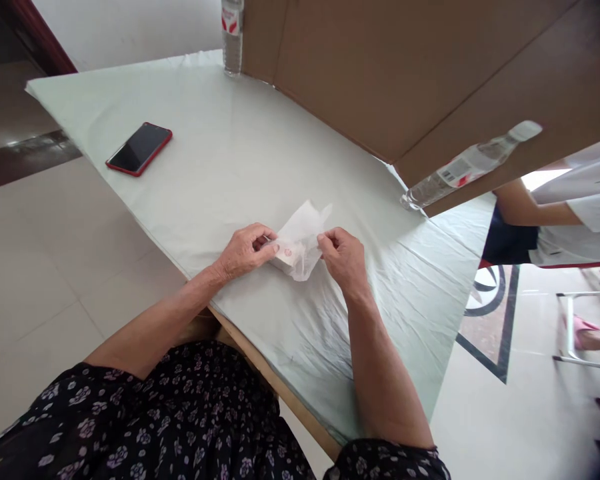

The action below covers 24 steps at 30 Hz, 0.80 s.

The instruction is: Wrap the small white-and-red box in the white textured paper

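A thin, whitish, partly see-through plastic bag (305, 223) stands crumpled above the cloth near the table's front edge. In or against it lies a small pale packet (286, 254) with a reddish printed mark; whether it is a box or a pouch I cannot tell. My left hand (249, 250) grips the packet's left end between thumb and fingers. On the other side, my right hand (343, 257) pinches the bag's right edge, its fingers curled. The bag's upper part spreads up between both hands.
A phone (140, 148) in a red case lies at the left on the pale green tablecloth (215, 140). Brown cardboard (350, 73) stands at the back, with one upright bottle (233, 40) and one tilted bottle (467, 170) beside it. Another person's arm (540, 207) is at the right.
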Motion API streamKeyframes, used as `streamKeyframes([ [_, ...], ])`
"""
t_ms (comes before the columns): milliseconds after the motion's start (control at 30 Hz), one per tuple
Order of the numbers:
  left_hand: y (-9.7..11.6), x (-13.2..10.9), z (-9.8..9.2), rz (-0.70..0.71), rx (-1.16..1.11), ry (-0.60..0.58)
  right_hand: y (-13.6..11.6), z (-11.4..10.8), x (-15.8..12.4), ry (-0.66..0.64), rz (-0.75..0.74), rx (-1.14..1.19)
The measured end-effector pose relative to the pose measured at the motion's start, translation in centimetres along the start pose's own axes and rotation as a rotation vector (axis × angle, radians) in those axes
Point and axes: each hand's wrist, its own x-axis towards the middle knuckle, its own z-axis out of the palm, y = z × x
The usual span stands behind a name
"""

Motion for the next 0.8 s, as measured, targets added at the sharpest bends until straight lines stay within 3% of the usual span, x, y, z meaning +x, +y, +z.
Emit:
streamKeyframes([
  [100, -0.3, 0.0, -0.2, -0.061, 0.068, 0.131, 1.3, 0.1, -0.7, 0.019, 0.074, 0.146],
  [267, -1.5, 0.0, -0.9, -0.014, 0.312, 0.320, 2.9, 1.2, -1.2, 0.107, 0.120, 0.218],
  [567, -2.1, -0.7, -1.8, -0.042, 0.468, 0.313, 3.4, 1.7, -1.4, 0.230, 0.102, 0.211],
  [800, -1.4, -1.3, -2.9, -0.064, 0.585, 0.328, 4.0, 1.7, -1.2, 0.243, 0.109, 0.040],
])
